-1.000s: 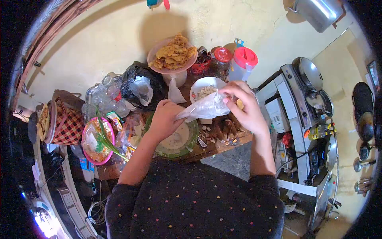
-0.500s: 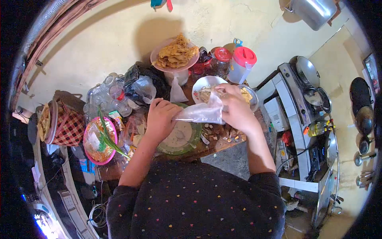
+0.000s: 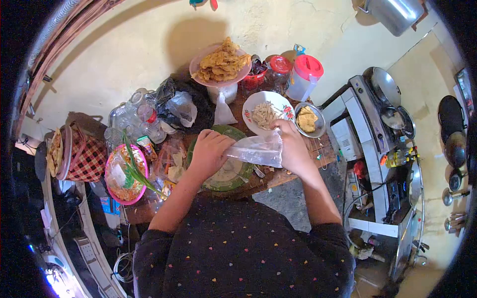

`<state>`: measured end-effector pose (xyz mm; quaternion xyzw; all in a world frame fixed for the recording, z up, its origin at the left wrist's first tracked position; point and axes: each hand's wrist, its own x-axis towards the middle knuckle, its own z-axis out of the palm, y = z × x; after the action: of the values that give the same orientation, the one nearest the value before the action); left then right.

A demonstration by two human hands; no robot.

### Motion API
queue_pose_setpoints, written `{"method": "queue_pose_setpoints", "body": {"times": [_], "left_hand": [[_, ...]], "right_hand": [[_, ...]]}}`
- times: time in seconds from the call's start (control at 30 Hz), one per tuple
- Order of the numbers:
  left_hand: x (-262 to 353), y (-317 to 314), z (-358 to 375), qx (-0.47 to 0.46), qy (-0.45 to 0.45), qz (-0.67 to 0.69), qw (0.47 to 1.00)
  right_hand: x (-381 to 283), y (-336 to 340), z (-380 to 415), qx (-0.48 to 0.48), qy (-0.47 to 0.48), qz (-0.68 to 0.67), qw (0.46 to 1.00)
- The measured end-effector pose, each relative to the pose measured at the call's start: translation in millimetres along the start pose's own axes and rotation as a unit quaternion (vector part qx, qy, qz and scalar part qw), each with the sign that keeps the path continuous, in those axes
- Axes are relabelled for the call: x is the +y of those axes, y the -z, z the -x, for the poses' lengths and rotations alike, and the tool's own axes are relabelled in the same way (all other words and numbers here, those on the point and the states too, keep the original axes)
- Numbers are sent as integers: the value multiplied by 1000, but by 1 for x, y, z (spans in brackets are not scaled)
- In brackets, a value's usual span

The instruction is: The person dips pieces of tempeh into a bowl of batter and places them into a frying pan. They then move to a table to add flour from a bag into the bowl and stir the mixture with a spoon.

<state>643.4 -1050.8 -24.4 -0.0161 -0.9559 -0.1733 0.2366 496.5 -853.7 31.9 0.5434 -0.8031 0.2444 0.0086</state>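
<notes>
Your left hand (image 3: 207,151) has its fingers clamped on the gathered left end of a clear, thin plastic bag (image 3: 256,150); your right hand (image 3: 294,149) has its fingers clamped on the bag's wider right end, though part of that grip is hidden. The bag is stretched roughly level between your hands, above the wooden table (image 3: 325,151), crossing over the right part of a round green basin (image 3: 218,188) that contains a pale, whitish mixture. Your right hand lies just in front of a white bowl with red flowers (image 3: 285,108), which contains pale strips (image 3: 263,113). Just right of that bowl, a round metal bowl (image 3: 319,130) holds yellow pieces (image 3: 306,118). Behind, a pink plate (image 3: 244,73) carries golden fried pieces (image 3: 222,62). A knotted, translucent filled bag (image 3: 224,114) stands near the basin. At left, a green leafy stalk (image 3: 135,171) lies across a pink oval basket (image 3: 128,202).
</notes>
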Motion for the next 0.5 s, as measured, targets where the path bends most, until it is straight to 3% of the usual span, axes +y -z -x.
{"method": "queue_pose_setpoints", "body": {"times": [0.13,0.3,0.4,0.5], "left_hand": [[-14,-20,-1,-48,26,20,998],[-40,-43,-12,-119,123,13,985],[-61,-69,-20,10,206,10,978],[-69,-71,-54,70,246,-34,966]], "right_hand": [[-1,19,8,61,10,21,998],[3,49,22,173,-72,51,981],[17,59,35,264,-141,28,954],[28,64,47,323,-189,-22,927]]}}
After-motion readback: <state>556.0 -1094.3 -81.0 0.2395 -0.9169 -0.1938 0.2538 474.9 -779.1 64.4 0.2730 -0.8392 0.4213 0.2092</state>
